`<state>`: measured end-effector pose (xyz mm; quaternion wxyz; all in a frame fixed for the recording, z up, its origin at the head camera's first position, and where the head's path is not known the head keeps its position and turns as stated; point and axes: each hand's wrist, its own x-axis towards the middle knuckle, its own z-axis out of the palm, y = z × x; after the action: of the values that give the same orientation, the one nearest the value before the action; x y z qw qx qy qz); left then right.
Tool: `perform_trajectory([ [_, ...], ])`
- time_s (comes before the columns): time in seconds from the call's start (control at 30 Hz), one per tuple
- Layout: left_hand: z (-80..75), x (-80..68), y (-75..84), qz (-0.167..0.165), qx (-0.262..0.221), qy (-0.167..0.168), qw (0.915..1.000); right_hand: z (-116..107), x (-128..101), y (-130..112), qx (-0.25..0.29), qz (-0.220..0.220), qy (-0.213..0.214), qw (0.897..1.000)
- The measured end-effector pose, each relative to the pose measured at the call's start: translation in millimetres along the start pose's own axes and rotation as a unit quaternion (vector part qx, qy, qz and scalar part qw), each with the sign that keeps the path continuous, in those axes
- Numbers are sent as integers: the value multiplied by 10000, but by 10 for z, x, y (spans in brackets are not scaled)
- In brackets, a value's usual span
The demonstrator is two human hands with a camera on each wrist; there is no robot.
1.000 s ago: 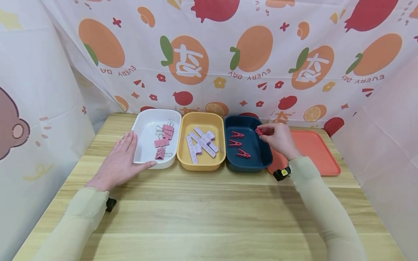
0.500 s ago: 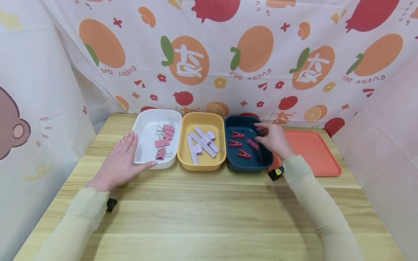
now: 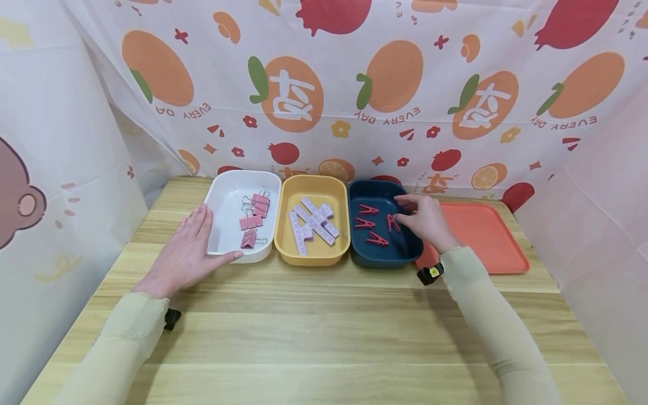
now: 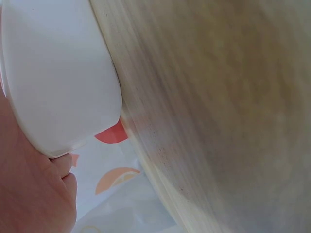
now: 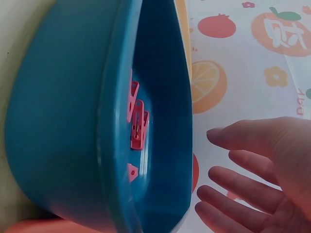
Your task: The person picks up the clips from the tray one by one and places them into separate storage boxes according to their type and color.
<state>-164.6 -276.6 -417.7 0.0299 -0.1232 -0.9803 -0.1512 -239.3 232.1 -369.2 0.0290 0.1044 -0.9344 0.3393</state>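
Red clothespins (image 3: 376,223) lie in the dark blue bin (image 3: 385,256) on a wooden table (image 3: 324,326). The left hand (image 3: 187,253) rests flat, fingers straight, against the white bin (image 3: 228,194). The right hand (image 3: 424,218) hovers over the blue bin, fingers relaxed, holding nothing. Behind hangs a fruit-print curtain (image 3: 354,84).

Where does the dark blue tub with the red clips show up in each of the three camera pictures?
Head view: the blue tub is third in the row of tubs, right of centre, under the right hand.
Left wrist view: not in it; only the white tub shows.
Right wrist view: the blue tub fills the left half.
Shared landmark: the fruit-print curtain.
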Motion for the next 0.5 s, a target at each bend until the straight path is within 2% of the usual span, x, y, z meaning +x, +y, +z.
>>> perform_trajectory([
  [0.27, -22, -36, -11, 14, 8, -1, 10000, 26, -73, -18, 133, 65, 80, 9999],
  [0.5, -45, -30, -8, -42, -90, -24, 9999, 0, -74, -56, 162, -194, 226, 9994],
])
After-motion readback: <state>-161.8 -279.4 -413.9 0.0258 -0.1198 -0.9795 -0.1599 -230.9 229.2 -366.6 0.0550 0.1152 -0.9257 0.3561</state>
